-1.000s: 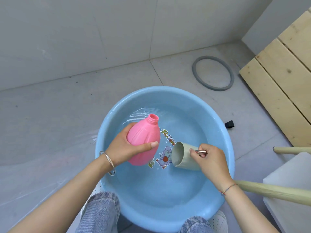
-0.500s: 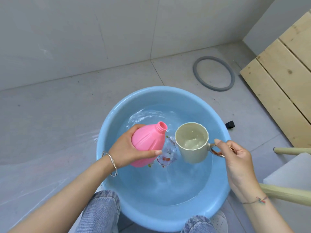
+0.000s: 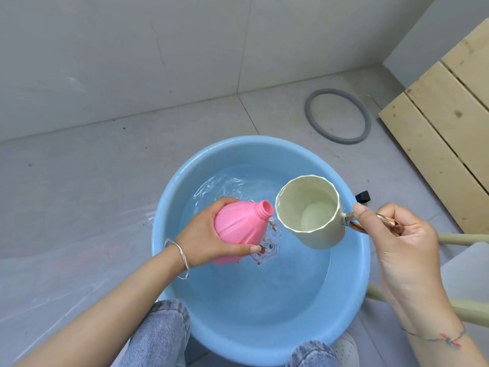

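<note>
A blue basin [image 3: 352, 311] with water stands on the floor between my knees. My left hand [image 3: 209, 238] grips a pink plastic bottle [image 3: 242, 226], tilted, its open neck pointing right and up above the water. My right hand [image 3: 397, 242] pinches the copper-coloured handle of a cream mug [image 3: 309, 213]. The mug is held upright above the basin, just right of the bottle's neck, with some water inside.
A grey rubber ring [image 3: 337, 116] lies on the tiled floor behind the basin. A small black object [image 3: 362, 196] sits by the basin's right rim. Wooden planks [image 3: 447, 133] stand at the right. Pale green poles [image 3: 465, 238] and a white surface are at lower right.
My right hand lifted the mug out of the water, turned it upright and raised it beside the bottle's neck. My left hand tilted the bottle's neck toward the mug.
</note>
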`<state>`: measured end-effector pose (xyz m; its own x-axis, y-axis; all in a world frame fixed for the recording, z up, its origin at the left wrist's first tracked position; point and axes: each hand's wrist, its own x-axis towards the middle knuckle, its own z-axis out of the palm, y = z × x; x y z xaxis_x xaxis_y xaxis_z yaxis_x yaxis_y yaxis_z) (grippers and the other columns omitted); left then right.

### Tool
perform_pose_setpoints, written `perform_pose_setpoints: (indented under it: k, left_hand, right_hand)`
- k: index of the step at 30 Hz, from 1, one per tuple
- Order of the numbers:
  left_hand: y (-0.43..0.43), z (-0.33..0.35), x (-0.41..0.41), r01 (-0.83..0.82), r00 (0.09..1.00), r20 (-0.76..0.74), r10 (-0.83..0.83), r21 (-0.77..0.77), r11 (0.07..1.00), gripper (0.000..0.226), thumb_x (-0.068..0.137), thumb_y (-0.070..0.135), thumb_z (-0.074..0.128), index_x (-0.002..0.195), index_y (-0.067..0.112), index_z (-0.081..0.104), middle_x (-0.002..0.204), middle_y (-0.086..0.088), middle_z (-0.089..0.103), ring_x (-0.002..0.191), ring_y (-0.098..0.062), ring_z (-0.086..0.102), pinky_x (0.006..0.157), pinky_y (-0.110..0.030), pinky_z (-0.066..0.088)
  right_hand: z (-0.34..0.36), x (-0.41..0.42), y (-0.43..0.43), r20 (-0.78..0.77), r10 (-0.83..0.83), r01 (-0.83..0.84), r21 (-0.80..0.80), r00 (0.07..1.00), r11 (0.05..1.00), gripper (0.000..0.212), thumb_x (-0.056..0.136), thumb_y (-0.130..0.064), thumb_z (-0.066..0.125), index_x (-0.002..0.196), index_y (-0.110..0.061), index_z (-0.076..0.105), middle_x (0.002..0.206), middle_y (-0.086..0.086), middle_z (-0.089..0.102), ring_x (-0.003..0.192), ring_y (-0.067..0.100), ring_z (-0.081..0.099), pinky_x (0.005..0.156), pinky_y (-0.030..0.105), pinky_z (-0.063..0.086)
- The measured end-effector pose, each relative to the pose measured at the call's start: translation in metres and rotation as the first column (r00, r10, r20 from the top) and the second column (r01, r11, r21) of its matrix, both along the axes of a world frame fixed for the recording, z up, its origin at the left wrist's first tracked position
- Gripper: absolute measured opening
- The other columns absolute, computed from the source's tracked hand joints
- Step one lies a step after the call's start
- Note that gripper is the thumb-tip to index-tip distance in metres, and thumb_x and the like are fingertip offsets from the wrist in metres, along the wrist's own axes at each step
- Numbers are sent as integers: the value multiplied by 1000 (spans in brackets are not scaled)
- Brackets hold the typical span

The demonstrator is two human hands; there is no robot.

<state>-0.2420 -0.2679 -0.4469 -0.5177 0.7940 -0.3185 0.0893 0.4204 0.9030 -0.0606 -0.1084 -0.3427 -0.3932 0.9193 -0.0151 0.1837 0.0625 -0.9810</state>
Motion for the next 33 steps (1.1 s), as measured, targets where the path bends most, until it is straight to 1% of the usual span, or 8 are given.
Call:
perform_pose_setpoints:
  k: [5,12,17,20,26,28,30,33]
  left_hand:
    - [0,-2,0,2,999,-32,-2,-9,1000,84,36,66,82,111,45,52,103,24,62,91,5,61,77,-14,51]
    - [0,-3,-1,3,999,-45,-3,-16,1000,84,36,68,82,111,45,52,104,23,62,93,2,61,80,-19,52]
    - [0,-3,-1,0,999,-42,-1,-11,1000,83,36,67,82,110,44,52,102,23,62,91,4,61,76,-13,50]
    - [-1,-4,-1,-1,999,-49,0,-9,1000,83,37,66,83,111,43,53,104,22,62,92,3,61,78,-15,51]
    - [-1,-5,-1,4,998,-59,-5,-11,1000,84,36,67,82,111,43,52,104,21,63,92,2,61,80,-19,52]
    - [-1,-3,-1,6,998,-58,-6,-9,1000,82,36,68,81,109,44,52,102,23,62,91,4,61,78,-16,51]
    - [-1,-3,0,7,999,-53,-7,-8,1000,83,35,68,81,109,44,52,102,23,62,91,4,61,78,-15,51]
    - [-1,-3,0,5,999,-50,-5,-7,1000,83,36,67,82,111,45,52,103,23,63,91,4,61,78,-15,51]
  right_hand:
    - [3,4,0,92,-3,-6,101,996,995,46,81,-13,72,53,-9,36,45,-11,26,43,4,23,43,14,20]
    - [10,2,0,146,9,-39,205,989,978,42,80,-13,74,55,-10,41,44,-9,28,43,5,24,43,14,19]
    - [15,0,-2,156,3,-37,218,988,975,42,74,-19,78,54,-11,42,44,-9,29,43,6,26,43,13,20]
    - [19,-2,-4,153,8,-41,210,988,977,36,70,-29,71,54,-14,43,45,-8,31,44,6,27,44,14,22]
    - [21,-1,-3,179,8,-57,274,984,960,40,77,-13,77,55,-11,43,44,-8,34,43,7,30,44,12,23]
    - [22,-1,-3,185,3,-58,292,983,955,40,73,-18,80,56,-12,44,46,-7,35,44,7,30,44,12,23]
    - [24,-2,-4,190,5,-63,299,982,952,37,70,-27,74,56,-12,44,47,-6,36,45,7,30,45,13,23]
    - [27,-3,-5,214,0,-70,323,977,944,39,70,-29,70,52,-13,39,48,-7,36,46,7,30,46,13,23]
